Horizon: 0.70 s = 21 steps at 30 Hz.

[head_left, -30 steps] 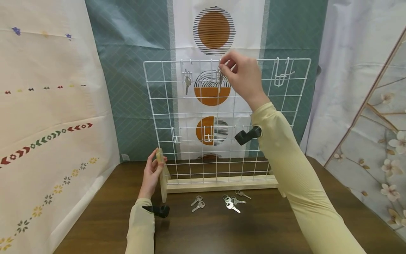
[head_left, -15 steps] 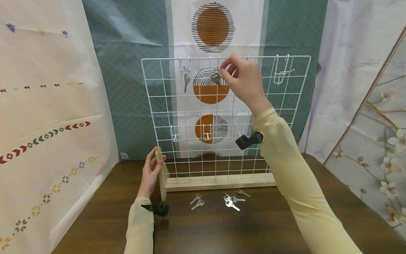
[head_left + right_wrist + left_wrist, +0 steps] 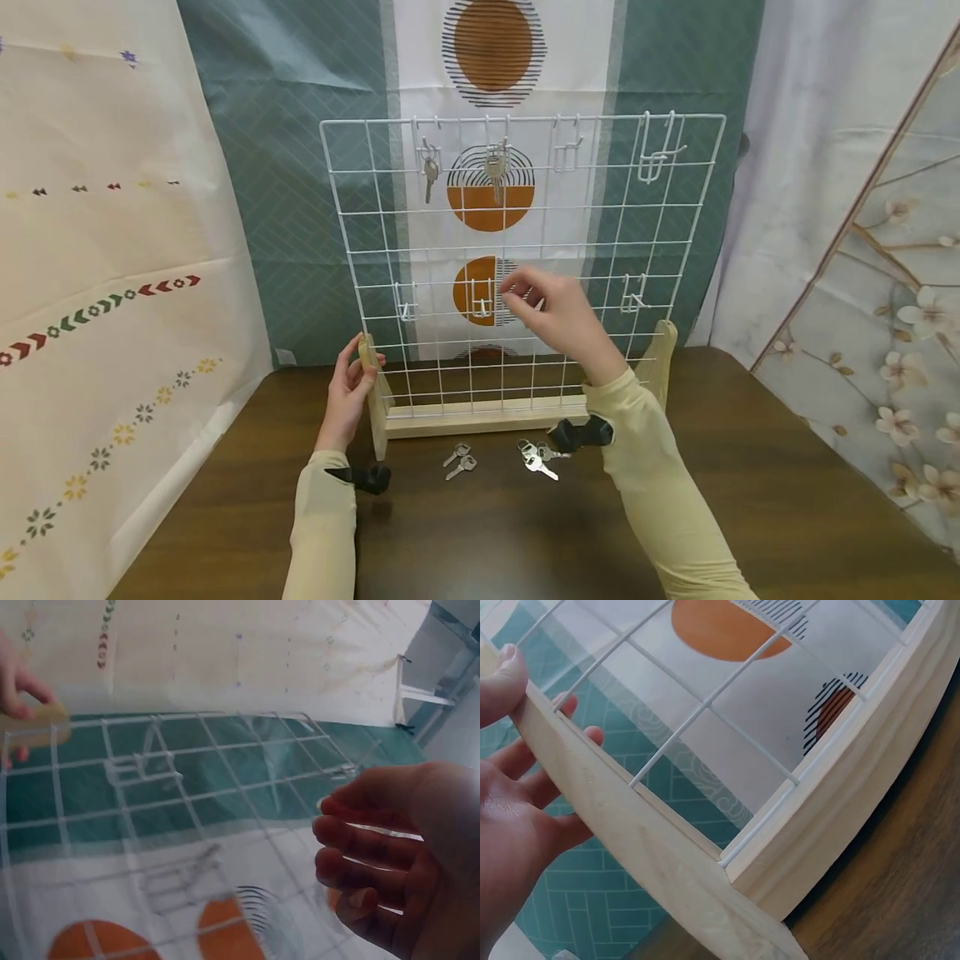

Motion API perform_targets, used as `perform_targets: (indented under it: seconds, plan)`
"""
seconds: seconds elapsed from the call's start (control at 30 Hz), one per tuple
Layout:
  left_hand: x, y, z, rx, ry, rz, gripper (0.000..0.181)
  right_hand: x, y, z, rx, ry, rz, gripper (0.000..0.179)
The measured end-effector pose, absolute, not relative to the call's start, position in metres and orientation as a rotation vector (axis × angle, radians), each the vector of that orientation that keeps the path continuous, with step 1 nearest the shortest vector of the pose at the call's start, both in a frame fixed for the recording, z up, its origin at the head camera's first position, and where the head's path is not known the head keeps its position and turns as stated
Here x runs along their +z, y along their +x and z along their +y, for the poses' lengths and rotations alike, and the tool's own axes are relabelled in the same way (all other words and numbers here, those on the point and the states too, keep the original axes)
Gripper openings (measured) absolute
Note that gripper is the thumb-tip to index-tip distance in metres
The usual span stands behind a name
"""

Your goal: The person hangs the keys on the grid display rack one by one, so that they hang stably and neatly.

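Note:
A white wire grid rack (image 3: 517,247) stands upright in a wooden base. My left hand (image 3: 348,397) grips the wooden side post (image 3: 367,354) at its left end; the left wrist view shows the thumb (image 3: 504,684) on one side and fingers behind. In front of the grid's middle is my right hand (image 3: 558,321), fingers loosely bent, holding nothing, as the right wrist view also shows. On upper hooks hang a key (image 3: 431,171) at left and a bunch of keys (image 3: 496,167) beside it. Two keys (image 3: 460,461) and a ringed cluster of keys (image 3: 538,460) lie on the table.
More white hooks hang on the grid: an upper one (image 3: 567,156), a larger upper right one (image 3: 660,160), and lower ones at left (image 3: 406,310), middle (image 3: 481,305) and right (image 3: 633,298). Patterned cloths surround the brown table (image 3: 465,542).
My right hand has let go of the keys at the second upper hook, where they now hang, and has dropped to the grid's middle. My left hand keeps its grip on the post.

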<state>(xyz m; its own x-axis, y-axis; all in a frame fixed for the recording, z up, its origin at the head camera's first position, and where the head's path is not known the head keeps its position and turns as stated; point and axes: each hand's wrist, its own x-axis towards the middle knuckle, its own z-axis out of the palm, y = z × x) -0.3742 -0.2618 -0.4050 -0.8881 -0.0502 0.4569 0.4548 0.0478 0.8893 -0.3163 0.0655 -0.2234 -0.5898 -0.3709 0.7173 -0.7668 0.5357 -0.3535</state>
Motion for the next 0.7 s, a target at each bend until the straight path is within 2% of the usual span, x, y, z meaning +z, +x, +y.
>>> perform_targets:
  seconds: [0.37,0.7]
  plan:
    - [-0.402,-0.374,-0.262,-1.918,-0.388,-1.956,0.058,-0.300,-0.314,0.040,1.015,1.109,-2.453,0.008]
    - [-0.404,-0.372,-0.258,-1.932,-0.359,-1.961,0.058,-0.364,-0.334,0.029,0.664,1.326,-2.774,0.007]
